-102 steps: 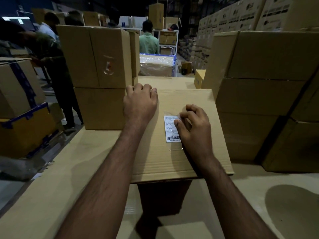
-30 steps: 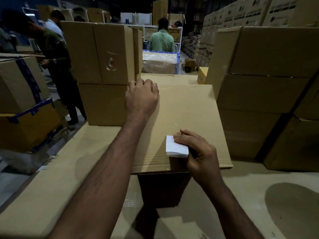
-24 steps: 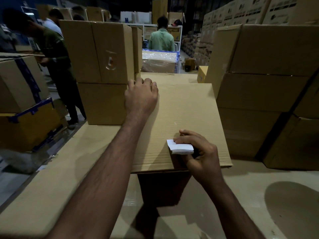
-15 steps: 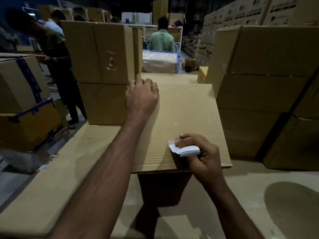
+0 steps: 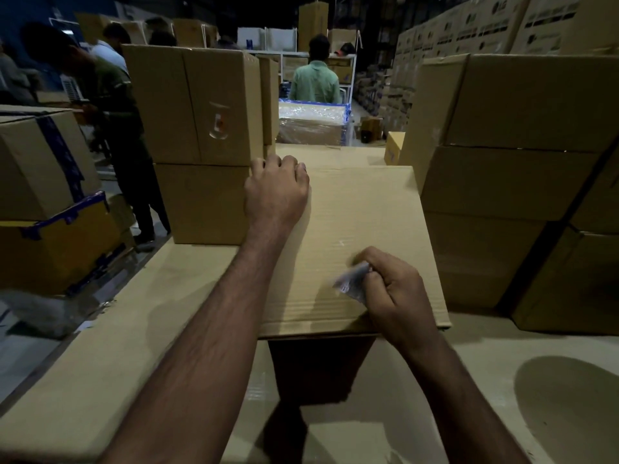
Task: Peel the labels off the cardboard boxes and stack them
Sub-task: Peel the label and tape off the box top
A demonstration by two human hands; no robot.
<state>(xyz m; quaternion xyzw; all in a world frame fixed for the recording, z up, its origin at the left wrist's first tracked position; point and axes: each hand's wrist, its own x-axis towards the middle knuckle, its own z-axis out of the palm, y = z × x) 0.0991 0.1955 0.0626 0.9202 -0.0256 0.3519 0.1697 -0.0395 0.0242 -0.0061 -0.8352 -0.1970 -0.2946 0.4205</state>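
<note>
On top of the cardboard box [image 5: 361, 236] nearest the camera, the right hand [image 5: 395, 296] now has its fingers curled round the label [image 5: 351, 283], crumpled and blurred; a second ago that label was a flat white slip being lifted from the panel. Bare cardboard shows where it sat, so I judge peeling done for this box and stacking next. Fingers of the left hand [image 5: 276, 192] hook over the box's far edge, steadying it. All boxes nearby are closed; their contents cannot be seen. Stacked boxes [image 5: 197, 145] stand just beside
</note>
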